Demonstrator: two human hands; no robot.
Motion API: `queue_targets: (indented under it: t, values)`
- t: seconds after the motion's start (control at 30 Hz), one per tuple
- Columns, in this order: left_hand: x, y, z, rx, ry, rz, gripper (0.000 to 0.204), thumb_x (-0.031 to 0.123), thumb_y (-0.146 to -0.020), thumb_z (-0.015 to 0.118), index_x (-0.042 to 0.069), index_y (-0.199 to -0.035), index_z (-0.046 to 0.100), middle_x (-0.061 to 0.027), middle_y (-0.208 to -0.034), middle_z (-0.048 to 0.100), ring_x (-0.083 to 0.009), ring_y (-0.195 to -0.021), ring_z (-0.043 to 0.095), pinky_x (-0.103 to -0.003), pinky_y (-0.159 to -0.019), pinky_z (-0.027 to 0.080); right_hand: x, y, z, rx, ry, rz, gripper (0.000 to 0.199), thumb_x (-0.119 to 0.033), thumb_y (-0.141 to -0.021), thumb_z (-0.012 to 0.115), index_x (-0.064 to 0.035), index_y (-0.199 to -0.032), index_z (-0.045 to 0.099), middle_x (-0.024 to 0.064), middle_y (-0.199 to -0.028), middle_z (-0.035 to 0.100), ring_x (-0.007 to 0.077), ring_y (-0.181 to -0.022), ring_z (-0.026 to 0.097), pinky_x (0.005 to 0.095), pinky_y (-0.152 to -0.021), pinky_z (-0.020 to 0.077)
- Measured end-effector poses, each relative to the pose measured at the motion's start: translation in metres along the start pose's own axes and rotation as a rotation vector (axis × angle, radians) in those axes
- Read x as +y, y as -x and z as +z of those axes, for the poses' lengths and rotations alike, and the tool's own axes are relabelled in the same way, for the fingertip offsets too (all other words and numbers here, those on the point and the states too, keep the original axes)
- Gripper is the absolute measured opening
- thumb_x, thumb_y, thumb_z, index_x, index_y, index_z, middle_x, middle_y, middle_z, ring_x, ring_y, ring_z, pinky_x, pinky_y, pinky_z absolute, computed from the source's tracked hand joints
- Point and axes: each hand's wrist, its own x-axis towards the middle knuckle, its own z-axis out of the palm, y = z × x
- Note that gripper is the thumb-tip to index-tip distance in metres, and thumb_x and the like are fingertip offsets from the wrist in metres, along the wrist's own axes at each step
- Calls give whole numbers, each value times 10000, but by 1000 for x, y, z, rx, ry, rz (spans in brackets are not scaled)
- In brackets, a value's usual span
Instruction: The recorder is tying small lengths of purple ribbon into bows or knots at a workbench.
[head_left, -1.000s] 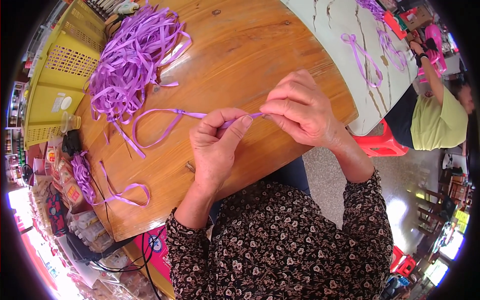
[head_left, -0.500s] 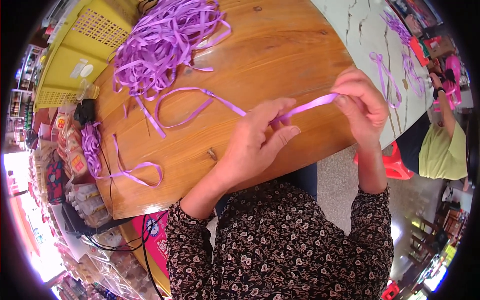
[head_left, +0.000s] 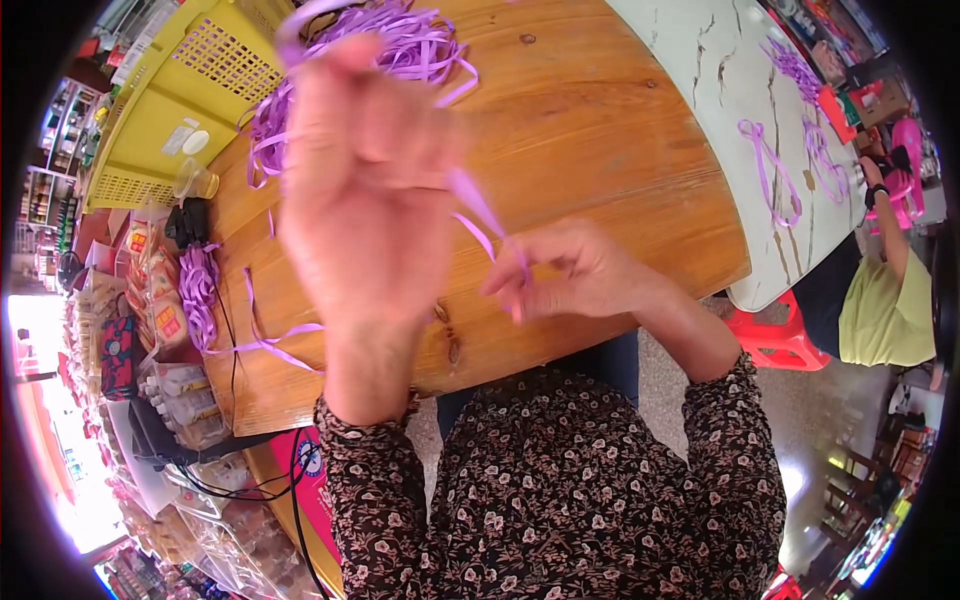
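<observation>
My left hand (head_left: 365, 190) is raised over the left part of the wooden table, smeared by motion, its fingers curled round a flat purple ribbon (head_left: 476, 203). The ribbon slants from it down to my right hand (head_left: 580, 272), whose thumb and fingers pinch it above the table's near side. Behind my left hand lies a large tangled heap of purple ribbons (head_left: 405, 45), partly hidden by that hand. Another loose strip (head_left: 283, 343) lies near the table's left edge, beside a bunched purple bundle (head_left: 198, 290).
A yellow basket (head_left: 150, 135) stands at the far left, with a clear plastic cup (head_left: 197, 181) by it. On the white marbled table (head_left: 700, 60) at right lie ribbon loops (head_left: 768, 175). A person in a lime top (head_left: 885, 315) is beside it, near a red stool (head_left: 775, 335).
My left hand has risen and swung left toward the heap. My right hand has come down and left, and the ribbon between them now slants instead of stretching across.
</observation>
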Motion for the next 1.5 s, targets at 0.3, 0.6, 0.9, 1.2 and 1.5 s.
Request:
queue_targets:
  t: [0.3, 0.6, 0.9, 1.2, 1.5]
  values:
    - [36, 44, -75, 406, -420, 110, 251, 197, -967, 440, -7, -1029, 572, -67, -829, 581, -178, -735, 548, -318, -703, 464, -15, 37, -42, 496, 48, 147, 138, -113, -879, 596, 9, -919, 647, 35, -781, 629, 79, -682, 558, 219, -623, 459]
    - [67, 76, -133, 980, -1317, 264, 470, 130, -833, 671, -30, -1217, 454, -127, -1065, 562, -208, -904, 565, -277, -765, 460, -11, 38, -51, 555, 463, 164, 132, -113, -872, 606, 2, -913, 655, 15, -726, 611, 62, -662, 549, 216, -583, 441]
    - [-70, 58, -31, 173, -874, -256, 305, 23, -851, 604, -14, -1144, 532, -73, -1032, 570, -139, -970, 530, -276, -859, 419, -23, 5, -16, 451, 962, -292, 92, -21, -779, 658, -16, -870, 646, 45, -652, 551, 138, -575, 515, 268, -509, 382]
    - [-30, 51, -54, 151, -1628, 0, 57, 63, -771, 667, 34, -796, 624, -76, -769, 539, -214, -769, 548, -311, -660, 426, -25, 39, -41, 522, 932, -118, 162, 44, -763, 634, -14, -914, 631, 74, -695, 558, 182, -592, 526, 270, -525, 401]
    - [-71, 44, -36, 231, -1097, -90, 273, 101, -868, 578, 13, -1125, 545, -65, -1018, 565, -148, -889, 546, -259, -771, 438, -18, 5, -22, 341, 1116, -395, 235, 56, -743, 612, -26, -963, 599, 100, -842, 574, 257, -753, 557, 350, -631, 445]
